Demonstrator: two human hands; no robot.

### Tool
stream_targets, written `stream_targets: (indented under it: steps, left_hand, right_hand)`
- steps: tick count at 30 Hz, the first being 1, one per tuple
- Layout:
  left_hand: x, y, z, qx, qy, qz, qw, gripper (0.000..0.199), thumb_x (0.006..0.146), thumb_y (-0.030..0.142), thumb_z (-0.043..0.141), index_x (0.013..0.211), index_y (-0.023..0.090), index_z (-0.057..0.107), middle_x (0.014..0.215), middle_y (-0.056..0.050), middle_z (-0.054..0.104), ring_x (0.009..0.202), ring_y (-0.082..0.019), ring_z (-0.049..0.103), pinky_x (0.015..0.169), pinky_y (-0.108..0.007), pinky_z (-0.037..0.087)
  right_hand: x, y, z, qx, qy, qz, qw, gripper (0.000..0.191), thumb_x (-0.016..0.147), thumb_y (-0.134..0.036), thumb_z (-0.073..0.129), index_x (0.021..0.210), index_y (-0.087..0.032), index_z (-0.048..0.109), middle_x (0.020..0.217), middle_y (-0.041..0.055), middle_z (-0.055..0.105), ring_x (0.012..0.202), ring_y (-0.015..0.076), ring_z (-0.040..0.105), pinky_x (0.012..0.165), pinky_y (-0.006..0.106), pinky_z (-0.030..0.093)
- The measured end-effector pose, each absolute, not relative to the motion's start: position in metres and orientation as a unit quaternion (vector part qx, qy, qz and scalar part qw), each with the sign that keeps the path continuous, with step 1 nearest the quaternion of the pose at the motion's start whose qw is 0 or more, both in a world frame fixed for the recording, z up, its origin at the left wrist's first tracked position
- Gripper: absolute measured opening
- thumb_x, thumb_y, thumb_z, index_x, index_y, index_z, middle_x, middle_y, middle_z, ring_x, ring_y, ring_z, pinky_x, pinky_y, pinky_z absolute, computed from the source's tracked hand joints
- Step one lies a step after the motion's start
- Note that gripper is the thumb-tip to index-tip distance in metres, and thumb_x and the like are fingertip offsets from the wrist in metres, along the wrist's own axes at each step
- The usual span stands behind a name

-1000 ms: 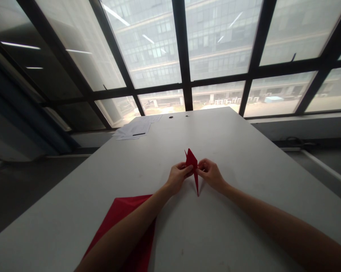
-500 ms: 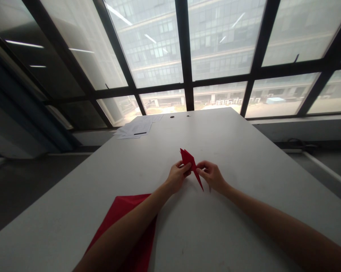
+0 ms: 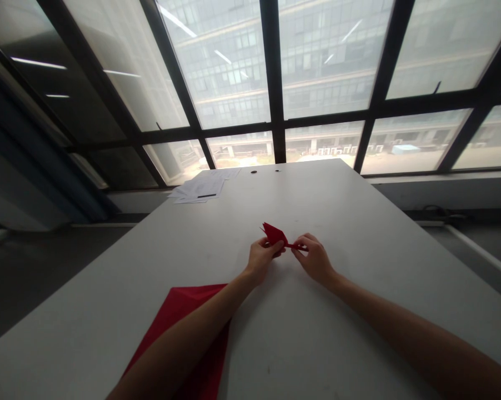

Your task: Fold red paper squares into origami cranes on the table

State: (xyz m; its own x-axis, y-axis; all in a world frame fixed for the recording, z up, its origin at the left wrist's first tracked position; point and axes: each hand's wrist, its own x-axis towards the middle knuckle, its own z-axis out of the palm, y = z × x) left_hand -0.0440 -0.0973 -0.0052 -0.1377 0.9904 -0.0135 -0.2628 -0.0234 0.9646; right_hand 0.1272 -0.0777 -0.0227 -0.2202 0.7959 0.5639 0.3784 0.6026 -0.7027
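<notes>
A small folded red paper [image 3: 274,234], origami-like with pointed flaps at its upper left, is held just above the white table [image 3: 250,333]. My left hand [image 3: 262,258] is closed on its wider body, thumb on the near face. With thumb and fingertips, my right hand [image 3: 315,258] pinches the thin strip that sticks out to the right from the body. Under my left forearm lies a larger sheet of red paper [image 3: 184,303], partly covered by the arm.
White printed papers [image 3: 198,186] lie at the table's far left, with a dark pen-like stick [image 3: 206,195] on them. A round dark hole [image 3: 254,172] sits near the far edge. Beyond it stand tall framed windows [image 3: 325,55]; a blue curtain [image 3: 38,150] hangs at left.
The paper's thin point, which hung down toward me, now sticks out to the right, pinched by my right hand. My left hand keeps its hold on the body.
</notes>
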Motion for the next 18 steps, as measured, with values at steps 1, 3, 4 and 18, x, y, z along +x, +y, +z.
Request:
stream_targets:
  steps: [1, 3, 4, 18]
  left_hand:
    - [-0.044, -0.098, -0.004, 0.401, 0.463, 0.592, 0.524, 0.04, 0.063, 0.031, 0.088, 0.091, 0.009, 0.071, 0.083, -0.011, 0.072, 0.069, -0.017, 0.066, 0.067, -0.029, 0.05]
    - [-0.044, -0.098, -0.002, 0.42, 0.467, 0.575, 0.523, 0.039, 0.063, 0.031, 0.088, 0.09, 0.009, 0.071, 0.081, -0.011, 0.072, 0.068, -0.017, 0.066, 0.065, -0.028, 0.049]
    - [-0.045, -0.098, -0.001, 0.43, 0.468, 0.567, 0.524, 0.038, 0.064, 0.031, 0.087, 0.09, 0.009, 0.071, 0.08, -0.011, 0.072, 0.068, -0.017, 0.065, 0.064, -0.027, 0.048]
    - [-0.07, -0.094, 0.016, 0.563, 0.473, 0.371, 0.566, 0.027, 0.07, 0.034, 0.08, 0.083, 0.01, 0.075, 0.072, -0.008, 0.069, 0.06, -0.013, 0.057, 0.055, -0.023, 0.037]
  right_hand:
    - [0.129, -0.076, -0.023, -0.393, -0.752, 0.198, 0.491, 0.006, 0.085, -0.019, 0.064, 0.08, -0.023, 0.064, 0.087, 0.004, 0.062, 0.083, 0.0213, 0.058, 0.075, 0.035, 0.049]
    - [0.132, -0.072, -0.022, -0.392, -0.757, 0.171, 0.494, 0.006, 0.084, -0.02, 0.067, 0.081, -0.024, 0.066, 0.088, 0.0048, 0.064, 0.087, 0.0231, 0.058, 0.078, 0.037, 0.048]
    - [0.134, -0.07, -0.022, -0.389, -0.76, 0.164, 0.494, 0.005, 0.084, -0.02, 0.068, 0.081, -0.024, 0.067, 0.088, 0.005, 0.065, 0.088, 0.0237, 0.059, 0.08, 0.038, 0.047]
    - [0.149, -0.059, -0.012, -0.279, -0.841, 0.151, 0.439, 0.008, 0.087, -0.033, 0.071, 0.084, -0.026, 0.071, 0.086, 0.0048, 0.071, 0.085, 0.0224, 0.062, 0.085, 0.04, 0.044]
